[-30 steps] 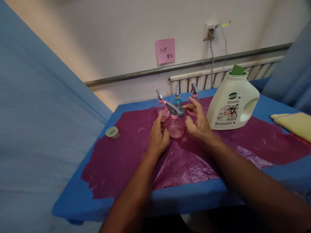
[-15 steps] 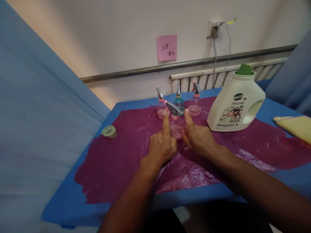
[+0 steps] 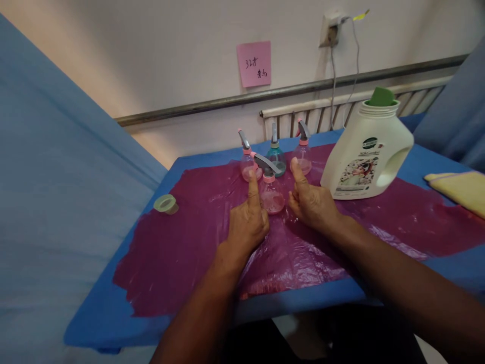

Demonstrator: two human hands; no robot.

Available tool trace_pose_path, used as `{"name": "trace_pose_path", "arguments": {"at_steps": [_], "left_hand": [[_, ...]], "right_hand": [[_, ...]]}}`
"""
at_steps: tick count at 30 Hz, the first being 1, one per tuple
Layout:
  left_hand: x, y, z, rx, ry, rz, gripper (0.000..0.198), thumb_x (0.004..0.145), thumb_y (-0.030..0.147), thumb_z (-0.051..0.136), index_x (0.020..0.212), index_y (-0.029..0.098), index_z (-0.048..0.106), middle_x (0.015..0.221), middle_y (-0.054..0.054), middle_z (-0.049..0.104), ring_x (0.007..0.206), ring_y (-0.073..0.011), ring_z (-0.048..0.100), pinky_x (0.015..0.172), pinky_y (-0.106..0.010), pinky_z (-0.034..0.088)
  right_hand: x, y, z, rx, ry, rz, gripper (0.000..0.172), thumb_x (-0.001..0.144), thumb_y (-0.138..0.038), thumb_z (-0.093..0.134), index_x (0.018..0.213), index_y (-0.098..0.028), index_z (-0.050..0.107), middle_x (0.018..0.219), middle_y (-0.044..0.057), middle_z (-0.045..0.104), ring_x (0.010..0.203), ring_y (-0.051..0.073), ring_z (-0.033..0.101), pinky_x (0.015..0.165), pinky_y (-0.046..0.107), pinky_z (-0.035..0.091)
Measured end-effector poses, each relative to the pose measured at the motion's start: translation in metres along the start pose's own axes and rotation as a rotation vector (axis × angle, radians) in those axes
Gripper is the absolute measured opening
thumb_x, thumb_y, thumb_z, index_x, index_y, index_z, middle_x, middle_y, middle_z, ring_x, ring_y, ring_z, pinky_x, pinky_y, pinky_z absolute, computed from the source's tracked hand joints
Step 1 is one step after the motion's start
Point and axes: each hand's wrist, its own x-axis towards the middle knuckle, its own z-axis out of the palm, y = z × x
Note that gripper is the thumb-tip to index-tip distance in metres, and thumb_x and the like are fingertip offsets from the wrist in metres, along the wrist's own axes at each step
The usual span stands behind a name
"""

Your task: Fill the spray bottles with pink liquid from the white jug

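"Purple sheet (image 3: pixel 178 253) of plastic, wrinkled, laid over the blue-covered bench (image 3: pixel 109 306). Clock centred on the front spray bottle (image 3: pixel 274 202). Its position?"

"Upright on the sheet, between the left hand (image 3: pixel 248 222) and the right hand (image 3: pixel 312 203). Pink collar, grey trigger head (image 3: pixel 267 164), pink tip toward 10 o'clock."

"State of the hands?"

"Left at 8 o'clock: fingers mostly curled in, one digit straight, pointing toward 12. Right at 3 o'clock: likewise half closed, one digit straight, pointing toward 11."

"Holding anything?"

"Cannot tell. Both sit just beside the front bottle; curled fingertips partly hidden, contact unclear."

"Other bottles?"

"Three, upright: a left pink-necked bottle (image 3: pixel 246 163) between 10 and 11, teal bottle (image 3: pixel 280 166) at 12, right pink-necked bottle (image 3: pixel 305 163) between 1 and 2. The right hand's straight digit overlaps the last in view."

"Surroundings?"

"Cream jug (image 3: pixel 350 149) between 2 and 3, standing near the right hand; green piece (image 3: pixel 381 96) rising from its mouth. Small green cup (image 3: pixel 164 203) at 9, well apart. Folded yellow cloth (image 3: pixel 460 189) far out at 3. Handwritten pink note (image 3: pixel 254 64) on the wall (image 3: pixel 170 65), just short of 12."
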Motion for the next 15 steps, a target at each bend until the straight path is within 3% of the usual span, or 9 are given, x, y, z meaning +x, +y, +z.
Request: {"name": "trace_pose_path", "arguments": {"at_steps": [5,9,15], "left_hand": [[-0.0008,0.0033,0.0009,0.030,-0.015,0.008,0.109,0.103,0.013,0.051,0.187,0.021,-0.017,0.115,-0.011,0.083,0.082,-0.0252,0.078,0.080,-0.037,0.062],[0.0001,0.0074,-0.0013,-0.022,0.003,0.013,0.108,0.104,0.013,0.050,0.187,0.022,-0.017,0.125,-0.013,0.083,0.096,-0.0278,0.083,0.084,-0.037,0.064],[0.0011,0.0089,-0.0041,-0.030,0.017,0.038,0.113,0.100,0.010,0.051,0.187,0.023,-0.020,0.136,-0.015,0.082,0.105,-0.0299,0.085,0.083,-0.037,0.065]], "right_hand": [[0.0005,-0.0041,-0.0018,-0.022,-0.006,-0.038,0.093,0.102,-0.020,0.056,0.189,-0.012,0.024,0.079,0.005,0.080,0.064,0.030,0.071,0.060,0.039,0.051],[-0.0008,-0.0054,-0.0014,-0.003,0.024,-0.056,0.087,0.104,-0.021,0.056,0.187,-0.016,0.031,0.078,0.005,0.079,0.065,0.031,0.072,0.060,0.040,0.053],[-0.0008,-0.0045,-0.0001,0.015,0.010,-0.054,0.083,0.106,-0.023,0.057,0.185,-0.014,0.033,0.078,0.003,0.079,0.065,0.026,0.072,0.058,0.034,0.050]]}}
